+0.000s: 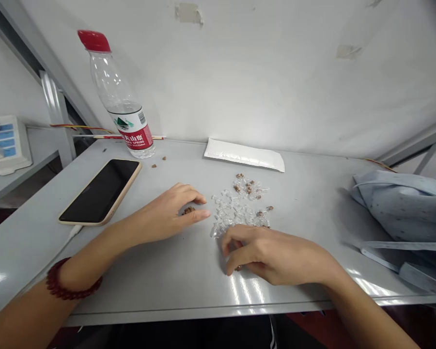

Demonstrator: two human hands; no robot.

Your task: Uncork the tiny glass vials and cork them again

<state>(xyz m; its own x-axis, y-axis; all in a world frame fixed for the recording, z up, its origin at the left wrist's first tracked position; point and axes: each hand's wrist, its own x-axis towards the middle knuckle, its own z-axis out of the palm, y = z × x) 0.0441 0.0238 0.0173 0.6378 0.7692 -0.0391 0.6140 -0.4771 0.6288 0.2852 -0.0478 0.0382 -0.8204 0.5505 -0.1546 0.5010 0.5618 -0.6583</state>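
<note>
My left hand (pixel 176 208) rests on the grey table, thumb and forefinger apart, curved around a small heap of brown bits (pixel 189 210). Just right of it spreads a pile of small clear plastic pieces (pixel 232 209), which look like tiny capsules or bottles. At the pile's far side, several clear pieces with brown bits (pixel 247 185) lie together. My right hand (pixel 259 252) is at the pile's near edge, fingers curled in toward the thumb; what they hold, if anything, is hidden. A brown piece (pixel 239 267) shows under that hand.
A red-capped water bottle (pixel 125 104) stands at the back left, beside a phone (pixel 101 191) with a white cable (pixel 63 247). A flat white packet (pixel 244 155) lies near the wall. At right is a pale blue cloth bag (pixel 403 203). Two stray brown crumbs (pixel 154 166) lie near the bottle.
</note>
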